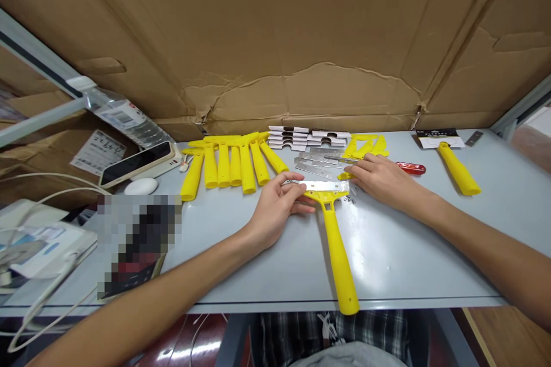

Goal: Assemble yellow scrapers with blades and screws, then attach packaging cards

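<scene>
A yellow scraper (pixel 339 252) lies with its handle toward me, the handle's end reaching over the table's front edge. Across its head sits a flat metal blade (pixel 322 186). My left hand (pixel 279 203) pinches the left end of the blade and scraper head between thumb and fingers. To the right, my right hand (pixel 374 178) is closed around a small yellow plastic piece (pixel 344 176), just above the blade's right end. Small screws (pixel 349 199) lie beside the scraper head. Behind the hands are loose metal blades (pixel 312 163) and several yellow plastic strips (pixel 365 146).
Several yellow scraper handles (pixel 222 163) stand in a row at the back left. White cards (pixel 288 137) are stacked beside them. A red-handled screwdriver (pixel 411 168) lies behind my right wrist. One carded scraper (pixel 458 169) is at right; a phone (pixel 138 163) and bottle (pixel 124 117) are at left.
</scene>
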The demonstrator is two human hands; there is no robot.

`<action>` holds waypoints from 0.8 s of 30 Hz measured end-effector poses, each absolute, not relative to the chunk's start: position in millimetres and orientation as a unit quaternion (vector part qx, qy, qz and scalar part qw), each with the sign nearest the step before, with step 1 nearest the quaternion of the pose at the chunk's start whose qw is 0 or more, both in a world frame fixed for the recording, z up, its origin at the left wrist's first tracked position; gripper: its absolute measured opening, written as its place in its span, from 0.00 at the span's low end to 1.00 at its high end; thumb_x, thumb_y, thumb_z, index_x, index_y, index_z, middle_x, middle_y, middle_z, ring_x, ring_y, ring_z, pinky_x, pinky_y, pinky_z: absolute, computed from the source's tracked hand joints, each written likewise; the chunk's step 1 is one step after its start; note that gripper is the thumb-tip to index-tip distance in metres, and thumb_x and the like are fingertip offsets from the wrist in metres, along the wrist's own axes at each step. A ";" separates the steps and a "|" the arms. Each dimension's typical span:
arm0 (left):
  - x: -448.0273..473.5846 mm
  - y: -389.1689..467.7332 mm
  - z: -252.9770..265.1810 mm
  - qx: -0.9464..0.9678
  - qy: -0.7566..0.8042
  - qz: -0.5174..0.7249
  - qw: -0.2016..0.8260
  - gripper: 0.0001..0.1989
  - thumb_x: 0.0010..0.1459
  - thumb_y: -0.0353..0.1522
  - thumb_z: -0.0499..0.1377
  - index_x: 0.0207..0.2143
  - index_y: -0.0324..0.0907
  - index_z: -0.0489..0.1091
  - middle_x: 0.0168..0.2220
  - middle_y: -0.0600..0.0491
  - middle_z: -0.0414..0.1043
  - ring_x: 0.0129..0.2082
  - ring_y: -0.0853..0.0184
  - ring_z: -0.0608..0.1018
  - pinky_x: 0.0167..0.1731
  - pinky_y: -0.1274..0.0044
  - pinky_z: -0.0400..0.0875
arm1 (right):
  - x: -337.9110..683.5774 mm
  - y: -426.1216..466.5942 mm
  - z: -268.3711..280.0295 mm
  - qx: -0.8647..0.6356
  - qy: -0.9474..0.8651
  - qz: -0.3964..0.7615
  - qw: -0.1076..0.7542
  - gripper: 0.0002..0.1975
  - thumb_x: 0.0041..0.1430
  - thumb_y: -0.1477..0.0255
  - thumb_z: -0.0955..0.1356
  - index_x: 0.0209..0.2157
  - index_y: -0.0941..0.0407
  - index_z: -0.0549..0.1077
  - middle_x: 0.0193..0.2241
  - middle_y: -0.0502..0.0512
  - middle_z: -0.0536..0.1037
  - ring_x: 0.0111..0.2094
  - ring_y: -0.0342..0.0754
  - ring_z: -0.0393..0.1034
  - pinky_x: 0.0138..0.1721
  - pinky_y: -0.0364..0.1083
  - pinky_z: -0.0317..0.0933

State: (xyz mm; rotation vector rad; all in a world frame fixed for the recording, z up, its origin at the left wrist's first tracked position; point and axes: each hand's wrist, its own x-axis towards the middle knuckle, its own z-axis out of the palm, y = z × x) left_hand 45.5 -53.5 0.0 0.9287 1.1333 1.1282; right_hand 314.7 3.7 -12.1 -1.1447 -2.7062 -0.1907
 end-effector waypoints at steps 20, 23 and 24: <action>46.5 -54.0 1.2 0.399 0.474 0.488 0.615 0.12 0.57 0.31 0.67 0.42 0.40 0.68 0.32 0.50 0.80 0.29 0.64 0.84 0.28 0.77 0.81 | 326.2 -7.4 23.1 -0.400 -0.866 -0.132 0.269 0.17 0.69 0.72 0.62 0.53 0.51 0.76 0.35 0.58 0.81 0.37 0.51 0.73 0.40 0.52 0.67; 45.5 -53.8 -0.7 0.405 0.473 0.485 0.614 0.13 0.57 0.32 0.67 0.42 0.40 0.68 0.30 0.51 0.79 0.30 0.63 0.85 0.28 0.77 0.81 | 320.3 -12.9 21.8 -0.408 -0.774 -0.053 0.482 0.10 0.63 0.69 0.70 0.46 0.51 0.75 0.34 0.54 0.79 0.33 0.47 0.74 0.35 0.49 0.71; 45.3 -53.8 -1.3 0.406 0.472 0.485 0.614 0.14 0.56 0.32 0.67 0.42 0.41 0.68 0.30 0.52 0.79 0.29 0.63 0.85 0.28 0.77 0.81 | 317.1 -14.6 20.6 -0.406 -0.743 -0.001 0.532 0.10 0.61 0.69 0.72 0.44 0.51 0.74 0.34 0.53 0.78 0.33 0.47 0.76 0.33 0.48 0.72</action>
